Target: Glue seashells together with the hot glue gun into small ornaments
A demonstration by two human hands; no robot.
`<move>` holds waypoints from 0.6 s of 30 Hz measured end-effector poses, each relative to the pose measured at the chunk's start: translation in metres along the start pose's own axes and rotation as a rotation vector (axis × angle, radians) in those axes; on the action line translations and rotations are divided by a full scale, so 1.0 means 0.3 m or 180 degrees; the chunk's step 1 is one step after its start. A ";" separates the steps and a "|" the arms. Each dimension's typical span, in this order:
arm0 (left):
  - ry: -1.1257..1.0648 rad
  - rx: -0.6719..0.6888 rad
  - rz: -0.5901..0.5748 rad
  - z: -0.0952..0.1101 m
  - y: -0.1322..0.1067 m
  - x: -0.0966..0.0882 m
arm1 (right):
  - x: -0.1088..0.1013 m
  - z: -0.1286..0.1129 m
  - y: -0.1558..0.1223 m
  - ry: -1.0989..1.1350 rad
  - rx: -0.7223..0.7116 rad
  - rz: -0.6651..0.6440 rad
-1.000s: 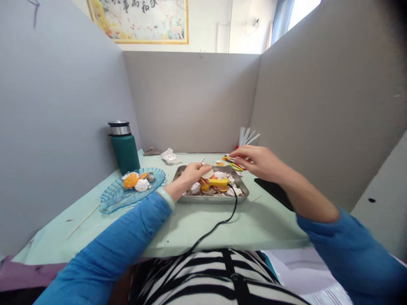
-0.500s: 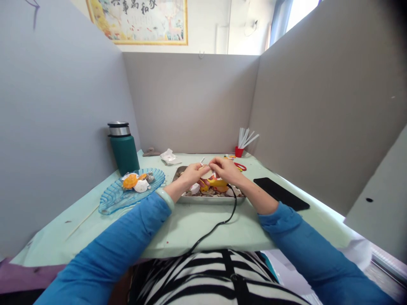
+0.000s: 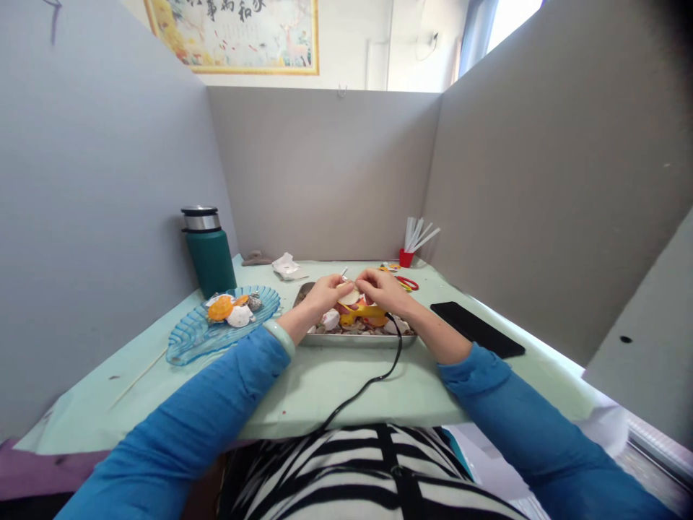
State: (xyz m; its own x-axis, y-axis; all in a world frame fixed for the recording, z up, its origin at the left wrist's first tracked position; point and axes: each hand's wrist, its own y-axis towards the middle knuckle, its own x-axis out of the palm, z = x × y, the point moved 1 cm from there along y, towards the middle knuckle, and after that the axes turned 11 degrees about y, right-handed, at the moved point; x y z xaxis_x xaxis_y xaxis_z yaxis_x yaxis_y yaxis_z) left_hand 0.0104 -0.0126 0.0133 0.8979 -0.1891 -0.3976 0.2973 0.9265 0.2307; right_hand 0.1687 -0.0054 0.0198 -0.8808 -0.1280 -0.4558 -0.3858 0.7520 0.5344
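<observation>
Over a metal tray (image 3: 357, 341) of shells, both my hands meet at a pale, flat shell (image 3: 351, 297). My left hand (image 3: 323, 297) is closed on its left side. My right hand (image 3: 383, 289) has its fingertips pinched at the shell's upper right edge; any small piece between them is hidden. Beneath the hands, a yellow glue gun (image 3: 364, 312) lies across the shells in the tray, its black cord (image 3: 373, 381) running down over the table edge. A white shell (image 3: 330, 320) lies left of the glue gun.
To the left, a blue glass dish (image 3: 187, 345) holds orange and white shells, with a green bottle (image 3: 208, 261) behind it. A thin stick (image 3: 138, 378) lies in front. Toward the back right are glue sticks (image 3: 416, 235) in a red cup (image 3: 406, 258), scissors (image 3: 407, 283) and a black phone-like slab (image 3: 476, 330).
Both hands stay together over the tray, with only slight finger movement around the shell. The whole view has shifted a little.
</observation>
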 end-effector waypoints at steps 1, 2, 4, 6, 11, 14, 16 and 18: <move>0.0031 0.0016 -0.0023 -0.003 0.002 -0.001 | 0.000 0.000 -0.002 0.0054 0.0039 -0.0024; 0.0054 0.0024 -0.0036 -0.005 0.003 -0.001 | 0.000 0.000 -0.003 0.0104 0.0077 -0.0051; 0.0046 0.0001 -0.0042 -0.006 0.003 -0.002 | -0.001 -0.001 -0.004 0.0208 0.0135 -0.0088; -0.0105 -0.0035 -0.0046 -0.003 0.001 -0.002 | -0.004 -0.005 -0.002 0.0346 0.0157 -0.0127; -0.0699 -0.0131 -0.0198 0.005 -0.003 -0.003 | -0.022 -0.019 0.000 0.0627 0.0124 0.0044; -0.0955 -0.0155 -0.0279 0.000 0.000 -0.009 | -0.027 -0.017 -0.005 0.0585 -0.0030 0.0064; -0.1166 -0.0142 -0.0443 -0.003 0.002 -0.013 | -0.025 -0.011 -0.008 0.0542 -0.0207 -0.0063; -0.1361 -0.0126 -0.0712 -0.003 0.001 -0.016 | -0.023 -0.005 -0.009 0.0393 -0.0430 -0.0171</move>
State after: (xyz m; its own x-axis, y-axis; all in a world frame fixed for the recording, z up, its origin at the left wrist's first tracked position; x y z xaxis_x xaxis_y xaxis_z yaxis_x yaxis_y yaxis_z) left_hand 0.0059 -0.0110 0.0146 0.8688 -0.4943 -0.0309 0.4932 0.8579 0.1440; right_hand 0.1754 -0.0076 0.0223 -0.8818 -0.2501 -0.3998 -0.4591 0.6493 0.6063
